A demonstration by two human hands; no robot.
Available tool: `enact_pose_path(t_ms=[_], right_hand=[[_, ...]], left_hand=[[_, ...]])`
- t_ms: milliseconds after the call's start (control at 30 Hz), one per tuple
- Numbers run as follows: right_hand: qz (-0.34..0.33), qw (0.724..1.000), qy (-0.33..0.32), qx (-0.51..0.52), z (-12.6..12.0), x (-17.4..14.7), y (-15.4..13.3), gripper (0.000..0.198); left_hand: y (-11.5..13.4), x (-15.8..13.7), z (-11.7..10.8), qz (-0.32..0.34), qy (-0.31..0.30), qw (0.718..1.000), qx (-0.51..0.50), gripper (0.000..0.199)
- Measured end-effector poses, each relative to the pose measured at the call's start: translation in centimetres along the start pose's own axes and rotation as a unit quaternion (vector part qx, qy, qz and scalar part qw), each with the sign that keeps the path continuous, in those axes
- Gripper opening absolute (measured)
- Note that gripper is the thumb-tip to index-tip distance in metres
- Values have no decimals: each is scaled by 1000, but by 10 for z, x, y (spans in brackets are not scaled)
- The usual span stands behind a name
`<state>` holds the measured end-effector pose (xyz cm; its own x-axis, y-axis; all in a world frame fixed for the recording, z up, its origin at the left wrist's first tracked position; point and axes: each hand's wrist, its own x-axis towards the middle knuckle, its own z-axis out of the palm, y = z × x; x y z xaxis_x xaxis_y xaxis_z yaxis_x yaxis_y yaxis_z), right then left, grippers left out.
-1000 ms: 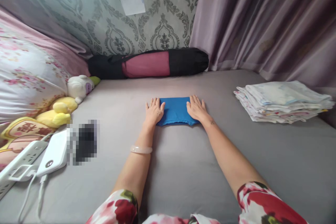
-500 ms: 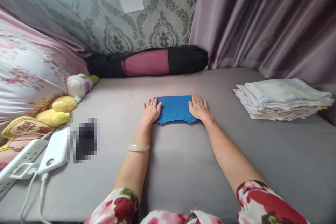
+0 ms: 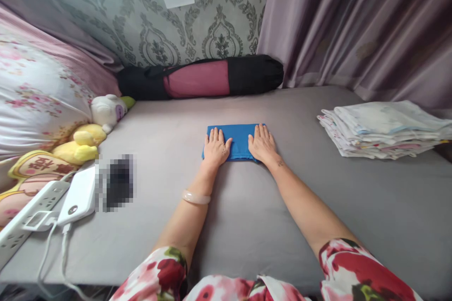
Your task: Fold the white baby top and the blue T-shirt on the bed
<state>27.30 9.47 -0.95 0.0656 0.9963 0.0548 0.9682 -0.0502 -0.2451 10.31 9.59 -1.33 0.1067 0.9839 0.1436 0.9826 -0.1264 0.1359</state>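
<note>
A folded blue cloth (image 3: 239,137), perhaps a garment, lies flat on the grey sheet (image 3: 243,216) in front of me. On its left part rests my left hand (image 3: 216,146), palm down with the fingers stretched out. My right hand (image 3: 262,144) lies flat over its right part, fingers extended and thumb pointing inward. Blue fabric shows between the two hands, and a slightly wavy edge faces me. The areas under both palms are hidden.
At right sits a stack of folded white cloths (image 3: 384,129). A black and pink long bag (image 3: 197,79) lies along the wall. To the left are plush toys (image 3: 108,112), a white power bank (image 3: 78,195), a power strip (image 3: 33,216) with cables, and a blurred-out dark patch.
Both hands have shifted inward from the cloth's side edges onto its top. The left hand moved right, the right hand slightly left. The view has tilted a little.
</note>
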Motion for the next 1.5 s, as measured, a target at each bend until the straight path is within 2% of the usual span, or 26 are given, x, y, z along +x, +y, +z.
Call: enact_pose_path(t_ms=[100, 300, 400, 500, 600, 700, 833, 967, 1100, 1167, 1333, 1500], right_hand=[[1, 1000, 2, -6, 3, 0, 1, 63], [1, 1000, 8, -13, 2, 0, 1, 63], [-6, 1000, 17, -16, 0, -4, -6, 62], [-46, 999, 17, -12, -2, -12, -19, 62], [-95, 995, 10, -5, -1, -22, -33, 61], [-117, 993, -12, -7, 2, -28, -40, 61], [-116, 992, -38, -15, 4, -29, -40, 63], [-113, 992, -48, -23, 2, -28, -38, 63], [-99, 992, -66, -26, -3, -25, -43, 63], [-93, 994, -49, -22, -4, -22, -51, 62], [-98, 995, 18, -6, 5, -10, -74, 62], [-82, 997, -3, -3, 21, -5, -78, 63]], left_hand=[[-2, 0, 6, 6, -6, 1000, 4, 68], [-5, 0, 10, 13, 22, 1000, -12, 63], [-5, 1, 9, 43, 64, 996, -46, 53], [-4, 4, 5, 86, 127, 981, -121, 35], [-5, 10, 4, 75, 195, 951, -229, 27], [-11, 16, 5, -6, 244, 909, -338, 24], [-26, 22, 5, -120, 265, 839, -459, 22], [-41, 26, 7, -182, 288, 771, -538, 20], [-49, 27, 8, -223, 300, 715, -590, 21], [-51, 27, 7, -227, 307, 699, -605, 22], [-53, 27, 4, -238, 313, 687, -611, 22], [-56, 28, 3, -262, 319, 666, -621, 22]])
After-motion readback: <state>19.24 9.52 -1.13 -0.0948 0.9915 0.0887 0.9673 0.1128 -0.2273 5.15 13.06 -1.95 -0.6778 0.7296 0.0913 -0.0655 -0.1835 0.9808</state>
